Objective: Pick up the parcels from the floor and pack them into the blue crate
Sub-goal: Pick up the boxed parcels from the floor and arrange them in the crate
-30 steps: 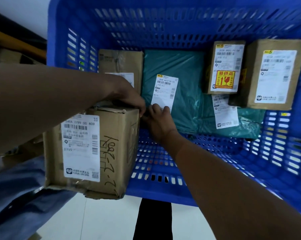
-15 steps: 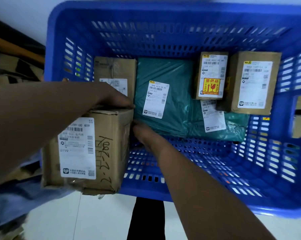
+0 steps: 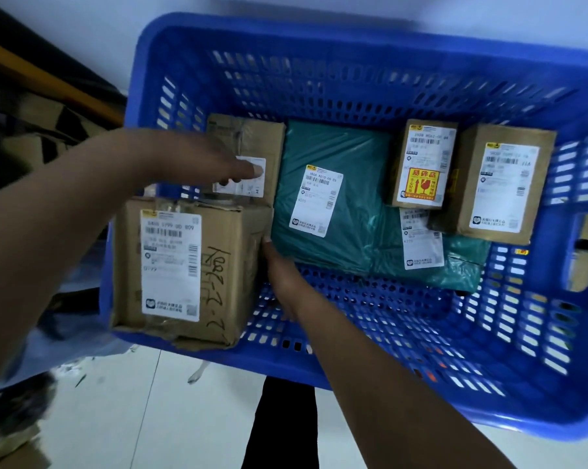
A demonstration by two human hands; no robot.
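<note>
White floor [image 3: 150,418] under blue crate [image 3: 319,33], pale wall [image 3: 82,22] behind; grip of left hand [image 3: 224,164] apart, of right hand [image 3: 280,275] unclear.

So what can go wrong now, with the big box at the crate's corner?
1. The big cardboard box seems to overlap the near rim of the blue crate; it may tip out.
2. The right hand lies between that box and the green bag; fingers may get pinched.
3. Pushing parcels sideways could press the fragile-sticker box.

We find the large box [image 3: 184,265] at the crate's [image 3: 353,32] near-left corner (small box [image 3: 252,137] behind, soft parcel [image 3: 353,154] right).
</note>
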